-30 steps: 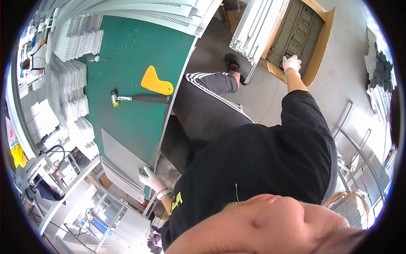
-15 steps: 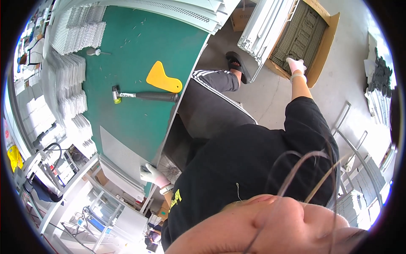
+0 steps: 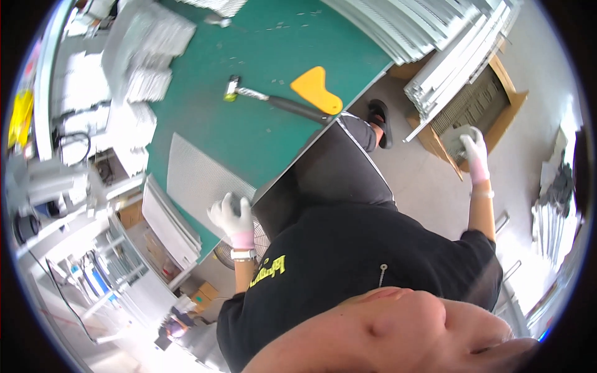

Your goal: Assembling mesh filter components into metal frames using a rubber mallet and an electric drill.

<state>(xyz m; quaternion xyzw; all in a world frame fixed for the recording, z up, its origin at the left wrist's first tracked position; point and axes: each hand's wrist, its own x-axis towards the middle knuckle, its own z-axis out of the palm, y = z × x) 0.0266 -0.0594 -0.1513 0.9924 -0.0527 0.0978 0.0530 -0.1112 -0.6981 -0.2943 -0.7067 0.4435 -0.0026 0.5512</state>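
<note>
Our right hand (image 3: 475, 149), in a white glove, is closed around a small grey mesh piece (image 3: 459, 140), held just above the open cardboard box (image 3: 505, 118) on the floor. The box holds a stack of more grey pieces; a bundle of long white metal strips (image 3: 448, 68) overhangs the bench edge just beside it.

Our left hand (image 3: 231, 215), also gloved, rests with fingers spread on the near corner of a flat grey mesh sheet (image 3: 202, 180). It holds nothing, palm down on the sheet at the bench edge. A watch sits on that wrist.

The sheet lies on the green bench (image 3: 273, 68). Further up the bench: a hammer (image 3: 273, 101) with a black handle, and a yellow scraper (image 3: 317, 90) touching the handle near its end. Both are well apart from either hand.

Stacks of white mesh panels (image 3: 146, 56) sit along the bench's left side. More white panels (image 3: 168, 224) are stacked on a shelf below the bench corner, near our left hand.

We're leaning over, black shirt, one foot in a dark shoe (image 3: 379, 118) on the grey floor between bench and box.
</note>
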